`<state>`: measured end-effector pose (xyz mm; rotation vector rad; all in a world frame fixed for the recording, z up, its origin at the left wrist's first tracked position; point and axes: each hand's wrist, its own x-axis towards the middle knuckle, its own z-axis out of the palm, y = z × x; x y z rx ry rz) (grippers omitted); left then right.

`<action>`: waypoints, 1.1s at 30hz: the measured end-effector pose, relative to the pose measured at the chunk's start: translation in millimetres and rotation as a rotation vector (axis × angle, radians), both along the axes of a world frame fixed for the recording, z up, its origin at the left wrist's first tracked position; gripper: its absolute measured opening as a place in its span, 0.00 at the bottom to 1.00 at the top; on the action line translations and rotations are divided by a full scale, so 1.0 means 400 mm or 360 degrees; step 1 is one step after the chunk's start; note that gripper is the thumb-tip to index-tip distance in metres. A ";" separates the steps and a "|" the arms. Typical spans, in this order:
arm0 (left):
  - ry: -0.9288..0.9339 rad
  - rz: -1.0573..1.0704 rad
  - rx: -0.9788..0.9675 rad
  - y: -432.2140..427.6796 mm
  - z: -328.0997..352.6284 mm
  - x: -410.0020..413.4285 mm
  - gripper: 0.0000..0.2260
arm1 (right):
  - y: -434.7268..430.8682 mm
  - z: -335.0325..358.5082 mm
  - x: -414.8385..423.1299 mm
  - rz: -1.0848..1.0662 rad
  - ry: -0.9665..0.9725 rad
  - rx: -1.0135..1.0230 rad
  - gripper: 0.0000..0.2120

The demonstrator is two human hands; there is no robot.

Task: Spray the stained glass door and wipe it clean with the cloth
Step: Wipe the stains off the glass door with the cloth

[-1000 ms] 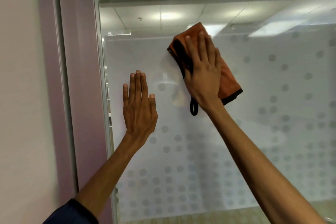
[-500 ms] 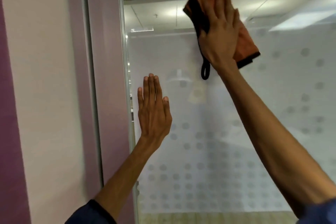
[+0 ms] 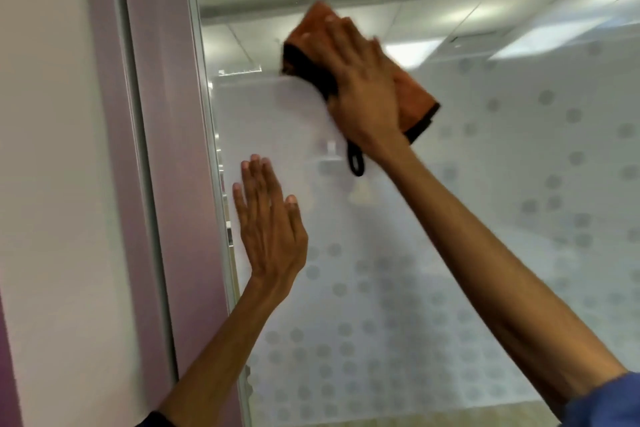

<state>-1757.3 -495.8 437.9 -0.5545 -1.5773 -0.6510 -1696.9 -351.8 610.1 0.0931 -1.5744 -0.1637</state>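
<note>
Nearest the camera, two bare forearms rise from dark blue sleeves toward the glass door [image 3: 398,288]. The left hand [image 3: 268,224] lies flat and empty against the pane beside the mauve door frame [image 3: 166,114], fingers together and extended, gripping nothing; it seems to be steadying the door. Higher and further out, the right hand [image 3: 360,87] presses a folded orange cloth [image 3: 414,94] against the glass, palm and spread fingers pinning it flat rather than clenching it. The cloth sits where the frosted, dotted film meets the clear upper band, and a small black hanging loop [image 3: 355,163] dangles below the wrist. The cloth looks soft, light and limp, probably microfibre with a dark edge binding; folded into a pad it should give an even contact face, and it is best held as now, under a flat palm, so it does not bunch or slide out on the smooth pane. The glass is rigid and slick, likely slipperier where wet, so firm but moderate pressure suits it, since a door may swing or flex when pushed. No spray bottle is in view, and motion blur hides any stains. Through the clear band, ceiling light panels [image 3: 540,42] glow in the room beyond.
</note>
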 end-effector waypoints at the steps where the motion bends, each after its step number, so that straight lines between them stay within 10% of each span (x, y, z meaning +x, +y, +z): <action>1: 0.0036 0.0018 -0.0051 0.019 0.007 0.009 0.25 | 0.049 0.000 0.025 0.0000 0.0047 -0.0124 0.35; 9: 0.0030 -0.0077 -0.0134 0.050 0.028 0.021 0.24 | 0.207 -0.064 0.106 -0.0088 0.0253 -0.0606 0.33; 17: -0.0033 0.0118 -0.0072 -0.118 -0.065 -0.035 0.25 | -0.039 -0.388 0.017 0.0047 -0.0094 0.0095 0.35; 23: -0.0091 0.0126 -0.0060 -0.125 -0.131 -0.035 0.25 | -0.045 -0.715 0.051 -0.0049 -0.0286 0.0004 0.43; 33: -0.0092 0.0104 -0.0104 -0.110 -0.170 -0.026 0.25 | -0.115 -0.232 -0.008 -0.0007 0.0019 -0.0295 0.33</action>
